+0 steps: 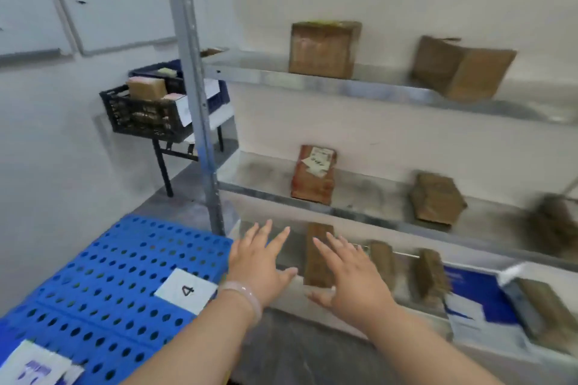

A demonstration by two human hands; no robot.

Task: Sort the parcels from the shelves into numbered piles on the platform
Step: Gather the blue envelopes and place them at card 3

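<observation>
Parcels (323,50) in brown card sit on the metal shelves (266,75). One parcel (312,272) stands up on the bottom shelf, low in the middle. The left hand (259,262) and the right hand (353,281) are on each side of it, both spread wide with straight fingers, holding nothing. I cannot tell if the right hand touches it. The blue platform (109,275) with round holes lies to the left, and a white card marked 4 (186,290) lies on it.
</observation>
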